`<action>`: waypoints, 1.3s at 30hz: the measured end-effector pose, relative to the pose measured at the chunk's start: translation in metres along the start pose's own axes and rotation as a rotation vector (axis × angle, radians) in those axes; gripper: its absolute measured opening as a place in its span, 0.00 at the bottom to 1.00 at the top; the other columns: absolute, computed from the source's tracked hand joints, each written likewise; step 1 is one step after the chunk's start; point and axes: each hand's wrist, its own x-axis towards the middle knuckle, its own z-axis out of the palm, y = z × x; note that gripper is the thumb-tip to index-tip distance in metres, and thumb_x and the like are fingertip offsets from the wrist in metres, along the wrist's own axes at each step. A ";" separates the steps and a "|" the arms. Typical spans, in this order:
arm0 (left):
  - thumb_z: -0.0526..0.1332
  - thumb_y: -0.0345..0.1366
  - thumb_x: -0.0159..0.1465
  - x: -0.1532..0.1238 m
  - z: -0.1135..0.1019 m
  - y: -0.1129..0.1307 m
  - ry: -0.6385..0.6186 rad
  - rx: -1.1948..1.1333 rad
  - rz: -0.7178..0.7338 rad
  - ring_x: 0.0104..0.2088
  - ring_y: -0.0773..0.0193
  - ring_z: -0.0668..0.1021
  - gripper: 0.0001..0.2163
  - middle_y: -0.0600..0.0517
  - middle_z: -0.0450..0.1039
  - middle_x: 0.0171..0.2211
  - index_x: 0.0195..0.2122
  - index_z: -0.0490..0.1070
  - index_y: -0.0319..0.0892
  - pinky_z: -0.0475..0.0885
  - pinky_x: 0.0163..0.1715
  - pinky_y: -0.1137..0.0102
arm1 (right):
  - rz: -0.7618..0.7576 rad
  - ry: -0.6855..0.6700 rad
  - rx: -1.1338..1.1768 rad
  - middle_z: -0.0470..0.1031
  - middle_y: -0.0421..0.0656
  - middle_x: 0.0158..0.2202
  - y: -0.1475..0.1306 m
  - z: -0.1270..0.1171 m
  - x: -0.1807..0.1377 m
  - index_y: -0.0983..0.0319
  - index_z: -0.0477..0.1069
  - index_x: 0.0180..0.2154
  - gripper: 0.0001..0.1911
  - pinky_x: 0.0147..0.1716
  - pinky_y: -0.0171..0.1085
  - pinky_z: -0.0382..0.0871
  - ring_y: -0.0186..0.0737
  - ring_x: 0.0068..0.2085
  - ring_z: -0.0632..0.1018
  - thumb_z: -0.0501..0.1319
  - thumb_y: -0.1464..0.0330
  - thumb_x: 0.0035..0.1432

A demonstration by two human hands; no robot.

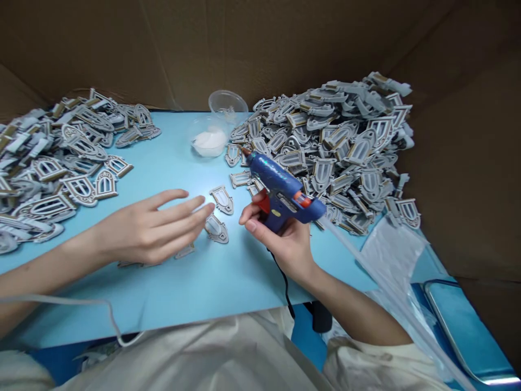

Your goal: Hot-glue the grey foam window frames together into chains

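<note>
Big heaps on this light-blue tabletop (195,293): a mound of grey arched window cutouts (334,146) fills the back right corner, and a second heap (52,163) spills along the left edge. Between them, at the back edge, sit a clear plastic tub (209,137) holding something white and a clear bowl (228,106), with cardboard walls (81,49) rising behind. Centre stage, the blue hot glue gun (280,187) hangs over the table, right of the middle, its metal nozzle aimed back and left, gripped firmly in the right hand (280,244). A long clear glue stick (391,293) trails from its rear. The left hand (150,228) is open, fingertips just beside two loose cutouts (215,228) on the tabletop!
</note>
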 end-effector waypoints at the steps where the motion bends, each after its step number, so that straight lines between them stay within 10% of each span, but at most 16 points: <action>1: 0.57 0.26 0.77 0.009 0.002 0.004 0.011 0.001 0.034 0.56 0.53 0.86 0.11 0.43 0.86 0.55 0.46 0.80 0.39 0.82 0.56 0.56 | 0.023 -0.014 -0.005 0.81 0.42 0.38 0.003 0.001 0.000 0.57 0.73 0.50 0.20 0.41 0.41 0.75 0.38 0.37 0.78 0.76 0.57 0.64; 39: 0.58 0.25 0.75 0.040 0.025 0.021 0.015 -0.052 0.093 0.46 0.52 0.86 0.14 0.46 0.85 0.41 0.42 0.85 0.39 0.84 0.56 0.55 | 0.206 -0.003 0.044 0.82 0.41 0.36 0.033 0.002 0.007 0.59 0.72 0.48 0.34 0.36 0.38 0.74 0.35 0.33 0.76 0.82 0.50 0.50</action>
